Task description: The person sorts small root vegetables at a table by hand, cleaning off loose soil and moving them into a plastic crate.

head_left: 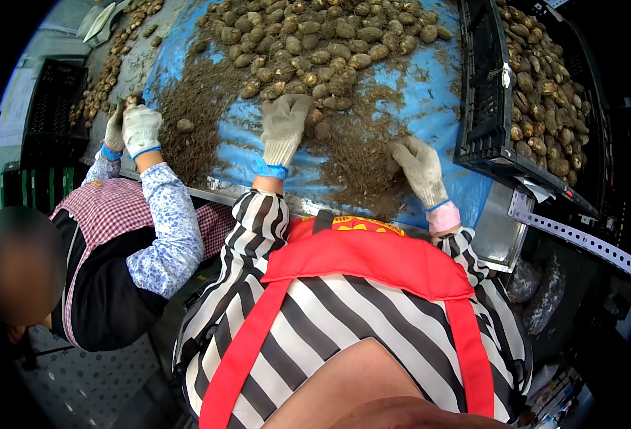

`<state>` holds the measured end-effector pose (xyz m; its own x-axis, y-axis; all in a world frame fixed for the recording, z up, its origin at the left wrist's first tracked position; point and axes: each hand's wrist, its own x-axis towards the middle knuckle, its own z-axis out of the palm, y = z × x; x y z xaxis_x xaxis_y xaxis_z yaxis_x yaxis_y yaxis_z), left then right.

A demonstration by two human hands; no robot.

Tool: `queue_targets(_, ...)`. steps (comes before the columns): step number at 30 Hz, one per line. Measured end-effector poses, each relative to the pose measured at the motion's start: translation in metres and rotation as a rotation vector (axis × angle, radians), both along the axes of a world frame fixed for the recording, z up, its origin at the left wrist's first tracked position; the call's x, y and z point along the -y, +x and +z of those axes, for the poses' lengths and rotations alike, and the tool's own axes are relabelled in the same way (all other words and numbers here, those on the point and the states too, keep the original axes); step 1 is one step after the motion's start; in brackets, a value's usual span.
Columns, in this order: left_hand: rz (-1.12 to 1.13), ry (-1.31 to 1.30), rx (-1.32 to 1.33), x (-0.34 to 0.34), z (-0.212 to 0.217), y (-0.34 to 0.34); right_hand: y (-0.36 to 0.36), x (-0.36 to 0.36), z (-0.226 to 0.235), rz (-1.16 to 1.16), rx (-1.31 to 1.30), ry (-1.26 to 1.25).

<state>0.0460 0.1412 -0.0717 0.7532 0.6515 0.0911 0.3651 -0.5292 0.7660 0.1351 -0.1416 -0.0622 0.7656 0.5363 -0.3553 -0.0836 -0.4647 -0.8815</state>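
A heap of small brown, hairy tubers, which look like taro point(308, 43), lies on a soil-strewn blue sheet point(240, 136). My left hand point(284, 125), in a pale, dirty knit glove, rests at the heap's near edge. Its fingers curl downward beside the closest tubers, and the fingertips are hidden. To its right, my right hand point(419, 168) wears a similar glove with a pink cuff. Bent fingers and thumb come together low over a patch of loose soil and root hairs point(358, 161); whatever they grip cannot be made out.
On the right stands a black plastic crate point(483, 79) full of tubers point(544, 100). At my left a co-worker's gloved hands point(140, 129) hold a tuber above the table. More tubers point(104, 82) lie beyond, beside a black crate point(54, 107). A perforated metal bar point(580, 236) juts out at right.
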Motion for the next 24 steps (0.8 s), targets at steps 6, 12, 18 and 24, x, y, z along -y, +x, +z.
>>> queue_targets(6,0.003,-0.258,0.093,0.009,0.002,-0.016,0.033,-0.044,0.004,0.053,0.24,0.126)
queue_targets(12,0.005,-0.214,0.227,0.004,-0.017,-0.014,0.065,-0.11,0.01,0.209,0.474,-0.174)
queue_targets(18,-0.027,-0.188,0.224,0.002,-0.023,-0.012,0.078,-0.143,-0.025,0.144,0.49,-0.088)
queue_targets(24,-0.006,-0.391,0.207,-0.003,-0.03,-0.008,0.082,-0.124,-0.03,-0.033,0.146,0.159)
